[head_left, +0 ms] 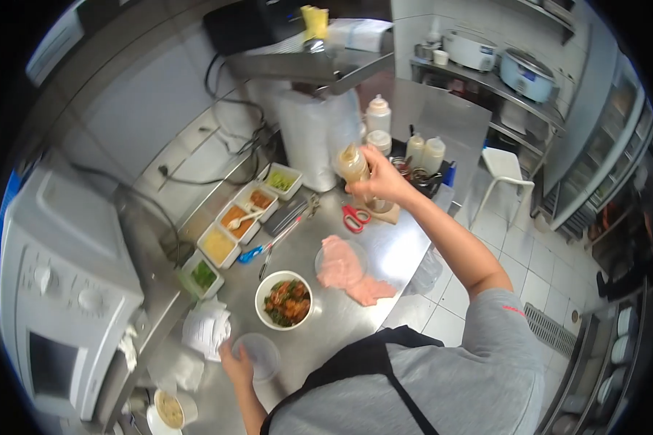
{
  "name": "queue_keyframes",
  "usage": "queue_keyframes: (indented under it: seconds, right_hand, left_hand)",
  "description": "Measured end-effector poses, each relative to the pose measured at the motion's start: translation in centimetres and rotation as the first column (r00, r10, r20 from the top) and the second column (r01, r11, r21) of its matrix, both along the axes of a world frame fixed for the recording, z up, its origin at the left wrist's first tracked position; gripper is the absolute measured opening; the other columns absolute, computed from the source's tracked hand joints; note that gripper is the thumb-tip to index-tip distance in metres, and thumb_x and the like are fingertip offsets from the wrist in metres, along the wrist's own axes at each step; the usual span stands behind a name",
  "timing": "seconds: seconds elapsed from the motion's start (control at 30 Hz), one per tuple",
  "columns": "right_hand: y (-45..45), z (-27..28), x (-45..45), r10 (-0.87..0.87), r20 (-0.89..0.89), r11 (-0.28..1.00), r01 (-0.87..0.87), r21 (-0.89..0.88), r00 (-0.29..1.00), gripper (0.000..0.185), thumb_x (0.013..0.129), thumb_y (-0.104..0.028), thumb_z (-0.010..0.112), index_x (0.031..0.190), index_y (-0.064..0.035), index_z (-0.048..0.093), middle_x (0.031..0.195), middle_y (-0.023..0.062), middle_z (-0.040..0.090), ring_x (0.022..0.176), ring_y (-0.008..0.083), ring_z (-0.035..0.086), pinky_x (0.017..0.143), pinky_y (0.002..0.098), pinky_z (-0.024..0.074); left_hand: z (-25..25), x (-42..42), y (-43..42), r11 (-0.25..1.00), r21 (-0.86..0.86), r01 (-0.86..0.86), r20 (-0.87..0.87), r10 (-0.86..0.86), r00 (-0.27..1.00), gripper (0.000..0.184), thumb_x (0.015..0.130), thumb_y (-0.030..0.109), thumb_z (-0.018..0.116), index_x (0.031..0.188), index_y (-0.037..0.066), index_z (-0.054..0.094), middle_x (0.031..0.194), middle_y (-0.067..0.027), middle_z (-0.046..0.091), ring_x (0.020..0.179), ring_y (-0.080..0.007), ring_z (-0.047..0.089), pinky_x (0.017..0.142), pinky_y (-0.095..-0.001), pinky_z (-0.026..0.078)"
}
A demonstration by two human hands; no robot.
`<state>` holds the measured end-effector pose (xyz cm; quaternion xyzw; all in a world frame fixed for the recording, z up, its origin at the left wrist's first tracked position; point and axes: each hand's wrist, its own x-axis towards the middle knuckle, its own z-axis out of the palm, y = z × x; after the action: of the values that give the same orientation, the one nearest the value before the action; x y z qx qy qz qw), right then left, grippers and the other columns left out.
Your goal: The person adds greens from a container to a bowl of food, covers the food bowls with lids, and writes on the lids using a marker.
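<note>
The right grip (379, 178) is closed on a clear bottle of brownish sauce (352, 164). Between both grips, a round white bowl (260, 293) already holds reddish-green food (287, 303), uncovered. The left hand (238, 364) touches a clear round plastic container (270, 354); whether it grips is unclear.

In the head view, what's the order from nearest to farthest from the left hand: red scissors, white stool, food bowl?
1. Food bowl: just ahead and right of the left hand.
2. Red scissors: beyond the bowl.
3. White stool: far right.
</note>
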<state>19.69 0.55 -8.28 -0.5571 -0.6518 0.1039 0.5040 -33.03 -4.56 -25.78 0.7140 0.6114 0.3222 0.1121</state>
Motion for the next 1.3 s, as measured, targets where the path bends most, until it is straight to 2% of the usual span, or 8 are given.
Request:
queue_keyframes:
  seconds: [0.3, 0.67, 0.8, 0.87, 1.0, 1.07, 1.2, 1.3]
  right_hand:
    - [4.6, 1.2, 11.4, -0.680, 0.192, 0.666, 0.487, 0.565, 0.707, 0.051, 0.059, -0.001, 0.070, 0.107, -0.0109, 0.058, 0.103, 0.0104, 0.059, 0.096, 0.0325, 0.052, 0.084, 0.0401, 0.0416]
    - [8.1, -5.3, 18.5, -0.503, 0.642, 0.458, 0.808, -0.370, 0.579, 0.070, 0.066, -0.042, 0.074, 0.126, -0.0185, 0.048, 0.115, 0.0088, 0.063, 0.112, 0.0269, 0.056, 0.098, 0.0624, 0.0239]
    - [7.9, -5.6, 17.3, -0.680, 0.614, 0.437, 0.894, -0.099, 0.400, 0.066, 0.067, -0.037, 0.076, 0.124, -0.0154, 0.050, 0.121, 0.0095, 0.058, 0.108, 0.0325, 0.056, 0.091, 0.0618, 0.0295]
    - [6.5, -6.3, 13.9, -0.849, 0.471, 0.442, 0.809, 0.387, 0.238, 0.064, 0.069, -0.035, 0.075, 0.122, -0.0107, 0.051, 0.118, 0.0121, 0.057, 0.105, 0.0346, 0.054, 0.089, 0.0560, 0.0338]
    - [1.8, -6.9, -0.8, -0.399, 0.369, 0.873, 0.224, 0.433, 0.840, 0.055, 0.072, -0.028, 0.073, 0.118, -0.0052, 0.053, 0.105, 0.0162, 0.059, 0.097, 0.0339, 0.055, 0.082, 0.0424, 0.0433]
    - [0.0, -9.6, -7.7, -0.031, 0.140, 0.999, 0.035, -0.028, 0.990, 0.059, 0.075, -0.031, 0.071, 0.121, -0.0019, 0.050, 0.111, 0.0175, 0.058, 0.106, 0.0296, 0.054, 0.089, 0.0374, 0.0409]
    - [-1.2, -11.3, -17.6, 0.220, -0.562, 0.882, -0.409, -0.235, 0.797, 0.046, 0.088, -0.028, 0.059, 0.124, -0.0012, 0.049, 0.128, 0.0186, 0.050, 0.117, 0.0277, 0.049, 0.098, 0.0359, 0.0373]
    - [-0.4, -13.4, -20.1, 0.254, -0.489, 0.860, -0.426, -0.281, 0.834, 0.040, 0.089, -0.020, 0.056, 0.123, -0.0004, 0.049, 0.127, 0.0201, 0.049, 0.115, 0.0313, 0.050, 0.097, 0.0365, 0.0386]
  left_hand:
    - [-2.8, -3.6, -0.5, 0.963, -0.098, -0.251, -0.139, 0.236, 0.962, 0.024, 0.072, 0.006, 0.065, 0.094, -0.003, 0.063, 0.089, -0.0202, 0.059, 0.089, -0.0361, 0.056, 0.080, -0.0427, 0.045]
    - [-1.5, -2.7, -1.9, 0.940, -0.017, -0.340, 0.009, 0.340, 0.940, 0.010, 0.081, 0.005, 0.060, 0.087, -0.002, 0.061, 0.081, -0.0191, 0.063, 0.077, -0.0341, 0.062, 0.068, -0.0399, 0.049]
    - [0.5, -2.1, -1.9, 0.933, -0.073, -0.352, 0.071, 0.357, 0.931, 0.010, 0.085, 0.006, 0.057, 0.091, -0.002, 0.059, 0.081, -0.0180, 0.064, 0.075, -0.0328, 0.063, 0.067, -0.0378, 0.049]
    - [0.7, -2.0, -1.8, 0.940, -0.063, -0.335, 0.123, 0.341, 0.932, 0.011, 0.086, 0.007, 0.056, 0.092, -0.002, 0.059, 0.082, -0.0175, 0.065, 0.071, -0.0308, 0.064, 0.064, -0.0360, 0.050]
    - [2.4, 2.2, 0.1, 0.949, -0.188, -0.254, 0.352, 0.306, 0.884, 0.013, 0.086, 0.009, 0.057, 0.093, -0.002, 0.058, 0.080, -0.0154, 0.065, 0.065, -0.0265, 0.063, 0.061, -0.0326, 0.049]
    - [4.2, 5.6, 1.7, 0.981, -0.107, -0.163, 0.310, 0.189, 0.932, 0.013, 0.086, 0.009, 0.057, 0.094, -0.001, 0.059, 0.081, -0.0146, 0.064, 0.070, -0.0249, 0.062, 0.061, -0.0315, 0.049]
    - [6.0, 10.8, 4.2, 0.997, -0.077, -0.030, 0.290, 0.051, 0.956, 0.013, 0.085, 0.010, 0.058, 0.095, 0.001, 0.059, 0.087, -0.0147, 0.059, 0.079, -0.0266, 0.060, 0.064, -0.0341, 0.049]
    - [5.7, 12.4, 5.0, 0.999, -0.043, 0.011, 0.205, -0.002, 0.979, 0.014, 0.085, 0.010, 0.057, 0.096, 0.001, 0.059, 0.091, -0.0161, 0.055, 0.082, -0.0303, 0.057, 0.070, -0.0382, 0.048]
